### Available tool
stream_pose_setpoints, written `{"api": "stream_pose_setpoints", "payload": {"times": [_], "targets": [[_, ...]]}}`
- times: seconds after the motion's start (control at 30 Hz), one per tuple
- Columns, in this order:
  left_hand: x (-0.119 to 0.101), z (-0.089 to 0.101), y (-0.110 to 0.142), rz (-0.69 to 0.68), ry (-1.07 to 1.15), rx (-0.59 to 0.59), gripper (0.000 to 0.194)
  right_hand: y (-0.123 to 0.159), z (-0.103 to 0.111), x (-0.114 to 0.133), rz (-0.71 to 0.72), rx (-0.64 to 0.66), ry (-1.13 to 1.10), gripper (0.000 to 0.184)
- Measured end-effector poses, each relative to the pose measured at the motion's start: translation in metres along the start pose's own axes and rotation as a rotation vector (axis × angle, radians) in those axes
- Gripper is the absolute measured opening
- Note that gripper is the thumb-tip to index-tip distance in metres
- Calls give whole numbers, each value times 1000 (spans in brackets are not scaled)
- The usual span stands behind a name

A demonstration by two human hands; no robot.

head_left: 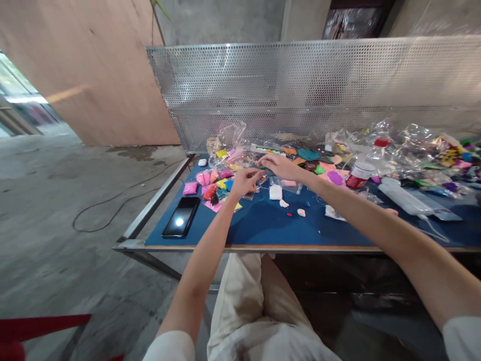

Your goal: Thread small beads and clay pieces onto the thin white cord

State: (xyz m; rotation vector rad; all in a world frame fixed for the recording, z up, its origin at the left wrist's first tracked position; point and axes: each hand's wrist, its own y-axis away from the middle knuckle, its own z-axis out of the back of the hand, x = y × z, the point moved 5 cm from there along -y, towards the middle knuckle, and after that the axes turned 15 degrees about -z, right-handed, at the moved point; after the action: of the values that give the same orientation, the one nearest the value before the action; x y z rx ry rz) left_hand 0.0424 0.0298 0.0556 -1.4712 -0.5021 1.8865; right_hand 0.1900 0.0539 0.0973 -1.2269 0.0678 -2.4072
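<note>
A small clear bag (263, 173) sits between the two hands, toward the back of the bench and a little left of its middle, among the pile of coloured clay packets (216, 183). The left hand (244, 181) has its fingers drawn together, pinching at the near edge of that bag. The right hand (280, 165) lies over the bag from the far side, fingers stretched out flat and close together on top of it; whether they actually grip it I cannot tell, as the picture is blurred there.

Just in front of the hands, on the bare blue surface of the bench (263, 225), lie a white lump of clay (275, 192) and a few small bits: white, a pale piece (301, 212), a red crumb (289, 214) and a blue one. As a judgement, the handling of the bag looks early: the bag is not lifted clear of the pile, and most packets around it appear sealed and unsorted.

Further out, a dark phone (181, 216) lies near the front left corner. To the right stand a white jar with a red band (359, 174) and a long clear bottle (404, 198) on its side, with a heap of crumpled clear wrappers (406, 143) toward the back right. A perforated metal screen (300, 85) rises along the bench's back edge.
</note>
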Motion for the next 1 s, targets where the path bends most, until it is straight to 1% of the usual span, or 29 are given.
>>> {"api": "stream_pose_setpoints", "payload": {"times": [0.07,0.13,0.23,0.33,0.4,0.5,0.63,0.73,0.87,0.93,1.0], "targets": [[2,6,-1,-11,5,-66,40,3,11,-7,12,-54,168,25],[6,10,-1,10,30,-129,43,6,14,-13,37,-62,228,29],[14,12,1,59,80,-189,44,10,10,-22,87,-132,246,28],[20,11,2,105,129,-213,37,16,1,-29,113,-285,263,26],[22,10,3,124,137,-207,32,21,-5,-34,109,-363,259,29],[21,8,3,142,112,-172,29,29,-13,-39,86,-398,180,32],[17,6,4,131,107,-193,31,37,-11,-41,36,-478,18,26],[18,4,5,133,115,-220,32,40,-9,-39,45,-489,4,23],[23,2,6,172,141,-240,33,41,-9,-37,49,-484,-32,25],[24,2,6,180,142,-244,33,40,-11,-39,12,-451,-144,28],[22,3,5,169,154,-234,34,36,-13,-44,-40,-394,-326,29]]}}
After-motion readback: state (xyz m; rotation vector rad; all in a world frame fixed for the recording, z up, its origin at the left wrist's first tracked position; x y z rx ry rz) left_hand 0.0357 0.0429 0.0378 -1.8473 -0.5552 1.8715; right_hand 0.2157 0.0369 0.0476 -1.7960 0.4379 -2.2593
